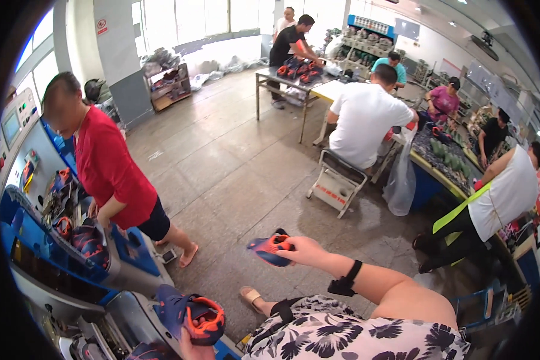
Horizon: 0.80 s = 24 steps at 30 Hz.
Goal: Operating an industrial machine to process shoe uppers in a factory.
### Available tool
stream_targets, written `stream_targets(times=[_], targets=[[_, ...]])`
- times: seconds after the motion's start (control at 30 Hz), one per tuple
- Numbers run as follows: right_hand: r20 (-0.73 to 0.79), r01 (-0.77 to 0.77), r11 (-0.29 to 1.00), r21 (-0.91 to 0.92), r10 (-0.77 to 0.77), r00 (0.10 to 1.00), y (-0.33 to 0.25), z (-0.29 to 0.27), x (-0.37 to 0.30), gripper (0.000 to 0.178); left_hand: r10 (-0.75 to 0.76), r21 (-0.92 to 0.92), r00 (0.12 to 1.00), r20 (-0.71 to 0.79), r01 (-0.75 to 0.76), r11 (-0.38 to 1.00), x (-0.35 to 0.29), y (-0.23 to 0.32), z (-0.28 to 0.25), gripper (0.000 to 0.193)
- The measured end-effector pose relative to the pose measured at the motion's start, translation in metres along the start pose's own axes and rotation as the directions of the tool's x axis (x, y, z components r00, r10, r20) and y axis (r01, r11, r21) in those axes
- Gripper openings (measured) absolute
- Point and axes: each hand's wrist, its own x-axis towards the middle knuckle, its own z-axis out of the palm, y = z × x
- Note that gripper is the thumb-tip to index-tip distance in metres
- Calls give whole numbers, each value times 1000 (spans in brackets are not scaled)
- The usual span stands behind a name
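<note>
My right hand (306, 249), reaching out over the floor, has its fingers closed on a navy and orange shoe upper (266, 249). A black band circles the right wrist. Low in the picture, my left hand (194, 347) grips another navy shoe upper (173, 309), whose orange-lined opening faces up. This one is beside the metal edge of a machine (129, 312). Part of the left hand is hidden under the upper, and the left forearm runs out of the picture.
A co-worker in red (114, 162) stands at a blue and grey machine (27, 252) holding more uppers. Behind are a chair (337, 183) with a seated person in white (369, 123), a metal table (270, 77) with shoe uppers, and a long bench (423, 157) with people around it.
</note>
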Motion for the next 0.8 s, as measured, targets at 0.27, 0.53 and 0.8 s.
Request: stream_targets(times=[0.27,0.53,0.8], targets=[[-214,-102,948,301,171,962,62,-45,-53,33,-341,12,897,282,352,936,42,-47,46,53],[-645,190,955,226,1,764,95,-115,-41,35,-321,213,894,314,263,941,75,-70,140,59],[-921,186,944,-272,-311,233,111,-242,-42,29,-355,136,808,471,331,934,140,-128,262,44]])
